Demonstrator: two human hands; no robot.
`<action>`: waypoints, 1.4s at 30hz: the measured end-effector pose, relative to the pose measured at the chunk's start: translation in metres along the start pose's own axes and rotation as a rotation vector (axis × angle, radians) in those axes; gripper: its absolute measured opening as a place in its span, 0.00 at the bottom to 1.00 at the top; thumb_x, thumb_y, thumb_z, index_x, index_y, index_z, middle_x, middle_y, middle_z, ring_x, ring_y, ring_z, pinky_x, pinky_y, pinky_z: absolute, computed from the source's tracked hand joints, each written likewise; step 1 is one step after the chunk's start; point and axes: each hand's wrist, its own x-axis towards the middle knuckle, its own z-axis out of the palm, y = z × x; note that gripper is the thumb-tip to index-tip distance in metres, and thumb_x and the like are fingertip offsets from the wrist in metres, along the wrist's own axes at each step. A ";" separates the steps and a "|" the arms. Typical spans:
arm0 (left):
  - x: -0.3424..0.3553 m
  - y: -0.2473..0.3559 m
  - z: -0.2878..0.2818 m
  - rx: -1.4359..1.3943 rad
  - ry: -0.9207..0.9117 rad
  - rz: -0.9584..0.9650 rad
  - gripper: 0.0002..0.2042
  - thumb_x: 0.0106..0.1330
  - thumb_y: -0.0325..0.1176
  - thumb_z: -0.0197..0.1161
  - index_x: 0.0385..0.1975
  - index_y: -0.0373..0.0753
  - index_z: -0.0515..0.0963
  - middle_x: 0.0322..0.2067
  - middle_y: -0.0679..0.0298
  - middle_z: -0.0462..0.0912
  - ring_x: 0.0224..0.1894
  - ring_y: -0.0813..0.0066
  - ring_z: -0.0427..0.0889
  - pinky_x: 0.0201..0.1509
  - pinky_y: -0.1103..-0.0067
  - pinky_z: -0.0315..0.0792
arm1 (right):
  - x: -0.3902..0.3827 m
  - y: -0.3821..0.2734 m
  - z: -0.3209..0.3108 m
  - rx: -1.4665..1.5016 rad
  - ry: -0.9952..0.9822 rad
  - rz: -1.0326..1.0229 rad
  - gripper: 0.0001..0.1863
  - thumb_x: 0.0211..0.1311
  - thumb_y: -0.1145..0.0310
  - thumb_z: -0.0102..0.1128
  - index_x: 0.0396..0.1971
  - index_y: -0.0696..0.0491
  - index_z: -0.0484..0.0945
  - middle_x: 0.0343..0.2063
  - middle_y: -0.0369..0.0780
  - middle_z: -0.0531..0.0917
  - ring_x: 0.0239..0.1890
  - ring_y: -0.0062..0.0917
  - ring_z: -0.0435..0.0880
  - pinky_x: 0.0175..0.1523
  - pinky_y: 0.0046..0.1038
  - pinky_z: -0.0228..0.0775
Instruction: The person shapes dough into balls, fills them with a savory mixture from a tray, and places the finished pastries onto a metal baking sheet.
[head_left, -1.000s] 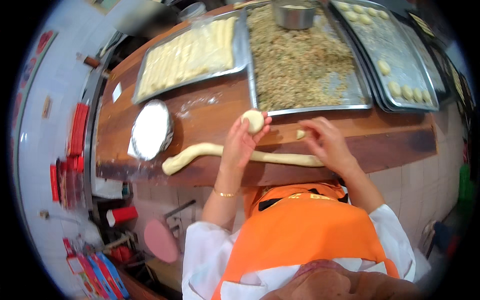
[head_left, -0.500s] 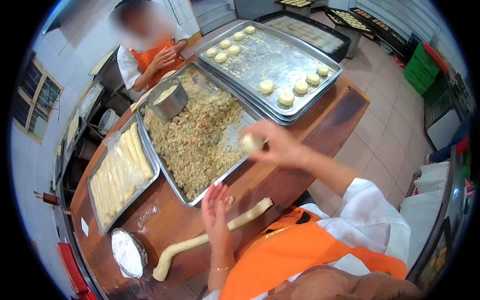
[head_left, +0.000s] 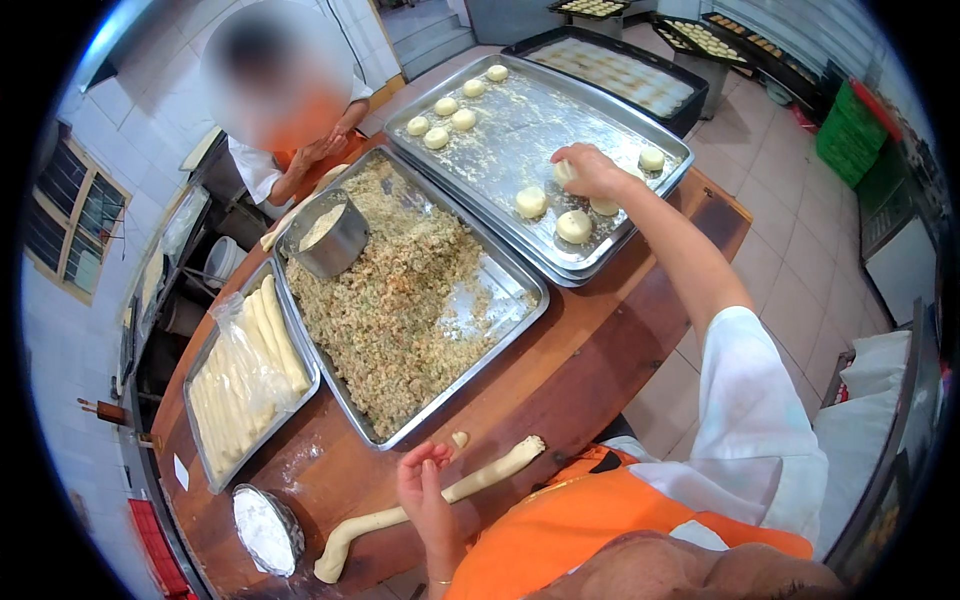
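Note:
My right hand (head_left: pixel 598 176) reaches over the metal baking tray (head_left: pixel 545 120), its fingers closed around a pale round dough ball (head_left: pixel 564 173). Other dough balls sit near it, such as one (head_left: pixel 531 202) just below, and several more stand at the tray's far left. Above the wooden table, my left hand (head_left: pixel 427 492) is held with loosely bent fingers and grips nothing. It partly covers a long dough rope (head_left: pixel 500 468) with a torn right end. A small dough scrap (head_left: pixel 460 439) lies beside that hand. Crumbly filling (head_left: pixel 395 300) heaps in a deep pan (head_left: pixel 522 322) ahead.
A metal pot (head_left: pixel 345 240) stands in the filling. At left are a tray (head_left: pixel 222 484) of dough ropes partly under plastic and a bowl of white flour (head_left: pixel 265 530). Across the table, a co-worker (head_left: pixel 310 150) in an orange apron holds both hands together. Dark trays (head_left: pixel 690 85) lie behind.
My right hand has carried the dough ball from above the filling pan to the baking tray. My left hand's fingers have bent from a straighter pose.

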 end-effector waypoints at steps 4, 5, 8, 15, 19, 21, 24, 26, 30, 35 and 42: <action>0.006 -0.004 -0.006 0.000 -0.019 -0.004 0.10 0.75 0.27 0.52 0.50 0.31 0.74 0.42 0.55 0.83 0.45 0.70 0.82 0.53 0.75 0.75 | 0.000 0.006 0.007 0.056 0.073 0.012 0.26 0.49 0.68 0.69 0.53 0.49 0.78 0.50 0.47 0.80 0.56 0.43 0.75 0.61 0.40 0.68; 0.007 -0.004 -0.007 -0.007 -0.018 -0.003 0.10 0.75 0.27 0.52 0.50 0.31 0.74 0.42 0.56 0.83 0.45 0.70 0.82 0.53 0.75 0.75 | -0.003 -0.001 0.001 0.055 0.219 -0.043 0.24 0.51 0.69 0.69 0.51 0.50 0.79 0.48 0.46 0.81 0.54 0.40 0.78 0.59 0.38 0.70; 0.003 -0.005 -0.012 -0.024 -0.001 0.000 0.09 0.75 0.26 0.52 0.50 0.30 0.74 0.42 0.56 0.83 0.45 0.71 0.82 0.54 0.75 0.75 | -0.012 -0.029 -0.024 0.398 0.480 0.051 0.15 0.56 0.72 0.66 0.44 0.53 0.82 0.41 0.42 0.84 0.42 0.31 0.82 0.49 0.30 0.74; -0.021 -0.022 -0.053 0.766 -0.146 0.262 0.12 0.67 0.25 0.61 0.49 0.34 0.78 0.43 0.54 0.82 0.44 0.58 0.82 0.51 0.70 0.74 | -0.132 -0.185 -0.007 0.476 0.223 -0.227 0.04 0.60 0.77 0.63 0.35 0.55 0.82 0.30 0.39 0.82 0.28 0.23 0.80 0.35 0.24 0.73; -0.024 -0.022 -0.055 0.870 -0.321 0.417 0.20 0.58 0.27 0.69 0.51 0.36 0.78 0.45 0.52 0.79 0.48 0.50 0.77 0.52 0.65 0.72 | -0.211 -0.240 0.046 0.544 -0.185 -0.325 0.06 0.55 0.76 0.67 0.32 0.57 0.81 0.27 0.41 0.80 0.31 0.37 0.81 0.37 0.34 0.74; -0.030 -0.031 -0.053 0.912 -0.328 0.432 0.22 0.56 0.28 0.71 0.52 0.36 0.77 0.47 0.53 0.78 0.49 0.51 0.76 0.54 0.64 0.71 | -0.224 -0.254 0.064 0.483 -0.373 -0.379 0.10 0.54 0.74 0.68 0.36 0.56 0.80 0.31 0.42 0.79 0.35 0.37 0.80 0.41 0.34 0.74; -0.032 -0.038 -0.040 0.946 -0.356 0.461 0.25 0.53 0.29 0.73 0.54 0.35 0.76 0.48 0.55 0.76 0.50 0.52 0.75 0.56 0.63 0.69 | -0.239 -0.271 0.068 0.401 -0.466 -0.494 0.14 0.51 0.70 0.71 0.38 0.54 0.79 0.36 0.43 0.78 0.42 0.40 0.77 0.48 0.37 0.70; -0.029 -0.046 -0.029 0.942 -0.371 0.494 0.26 0.51 0.30 0.74 0.52 0.36 0.77 0.47 0.56 0.75 0.52 0.54 0.74 0.57 0.63 0.68 | -0.247 -0.274 0.070 0.299 -0.504 -0.543 0.18 0.50 0.68 0.72 0.41 0.52 0.77 0.40 0.44 0.75 0.48 0.42 0.73 0.54 0.38 0.65; -0.019 -0.071 -0.009 0.915 -0.341 0.654 0.19 0.49 0.28 0.72 0.42 0.37 0.76 0.41 0.59 0.76 0.47 0.56 0.75 0.52 0.63 0.69 | -0.249 -0.281 0.070 0.335 -0.532 -0.456 0.16 0.51 0.69 0.70 0.39 0.53 0.76 0.38 0.46 0.77 0.45 0.46 0.77 0.49 0.42 0.69; -0.015 -0.071 -0.009 0.934 -0.360 0.675 0.14 0.52 0.26 0.69 0.38 0.38 0.75 0.35 0.57 0.76 0.40 0.55 0.77 0.49 0.64 0.68 | -0.244 -0.287 0.060 0.546 -0.670 -0.307 0.12 0.56 0.67 0.65 0.36 0.57 0.75 0.35 0.52 0.82 0.40 0.54 0.80 0.44 0.48 0.72; -0.020 -0.064 -0.005 1.030 -0.336 0.622 0.09 0.55 0.27 0.65 0.35 0.38 0.74 0.32 0.56 0.75 0.38 0.55 0.77 0.49 0.64 0.68 | -0.237 -0.288 0.059 0.363 -0.754 -0.398 0.13 0.59 0.64 0.61 0.35 0.59 0.77 0.33 0.55 0.83 0.41 0.53 0.81 0.45 0.48 0.72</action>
